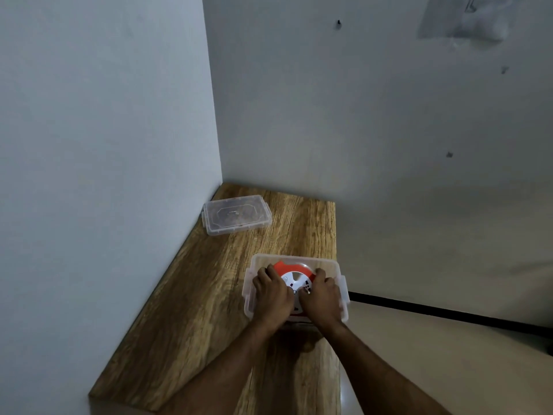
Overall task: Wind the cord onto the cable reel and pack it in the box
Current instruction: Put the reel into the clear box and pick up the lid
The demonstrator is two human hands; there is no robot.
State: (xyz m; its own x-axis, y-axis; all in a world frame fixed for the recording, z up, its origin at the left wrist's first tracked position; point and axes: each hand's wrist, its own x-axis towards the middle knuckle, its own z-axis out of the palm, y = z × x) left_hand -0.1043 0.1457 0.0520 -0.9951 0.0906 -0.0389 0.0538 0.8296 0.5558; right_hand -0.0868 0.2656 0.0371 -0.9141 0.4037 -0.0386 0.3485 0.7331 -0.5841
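Observation:
A round cable reel (294,275) with an orange rim and a white socket face lies flat inside a clear plastic box (263,260) near the table's right edge. My left hand (273,295) grips the reel's left side, fingers curled over its rim. On the right side, my right hand (321,298) holds the rim the same way. Both hands cover much of the reel. No loose cord shows.
The box's clear lid (236,215) lies at the far left of the wooden table (185,310), close to the wall corner. Walls close off the table's left and back. To the right the table drops off to a pale floor (449,369).

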